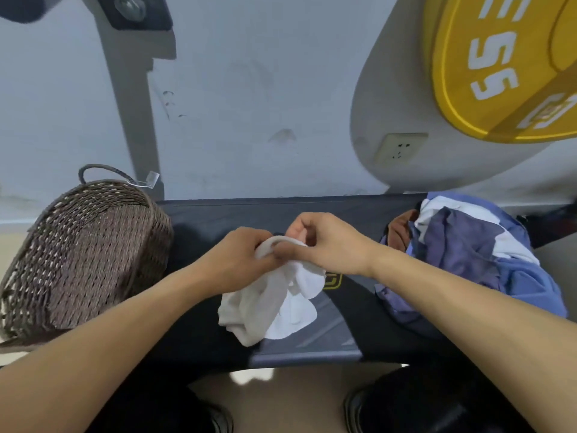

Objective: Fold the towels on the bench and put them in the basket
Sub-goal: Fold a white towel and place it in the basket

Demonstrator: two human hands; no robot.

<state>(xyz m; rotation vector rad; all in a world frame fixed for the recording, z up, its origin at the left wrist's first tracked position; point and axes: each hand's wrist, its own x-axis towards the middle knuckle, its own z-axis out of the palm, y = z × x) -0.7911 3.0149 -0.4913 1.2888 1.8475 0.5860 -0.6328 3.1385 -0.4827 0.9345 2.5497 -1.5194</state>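
Observation:
A crumpled white towel hangs over the middle of the black bench. My left hand and my right hand meet at its top edge, and both pinch the cloth there with curled fingers. A brown woven basket with a loop handle stands on the bench's left end, close to my left forearm. On the right end lies a heap of blue, purple and white towels with a brown one tucked at its left side.
A grey wall runs right behind the bench, with a socket and a grey metal post. A yellow weight plate hangs at the upper right. My dark shoes stand on the beige floor below.

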